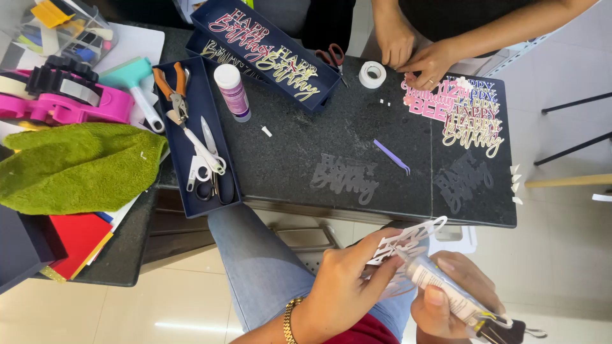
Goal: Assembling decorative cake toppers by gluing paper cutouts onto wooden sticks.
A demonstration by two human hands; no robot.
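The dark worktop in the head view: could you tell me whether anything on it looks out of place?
Mostly tidy. A few small white scraps lie loose on the worktop, and a purple tool lies at an angle between the two grey cut-out toppers.

Both hands hover low over the lap. The left hand (344, 283), a gold bracelet at its wrist, pinches with fingers extended. The right hand (456, 293) is curled closed, thumb pressing, apparently in a squeezing grip.

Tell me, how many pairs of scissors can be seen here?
2. A white-handled pair lies in the narrow dark tray on the left. A red-handled pair lies on the dark table beside the tape roll. Others may be hidden.
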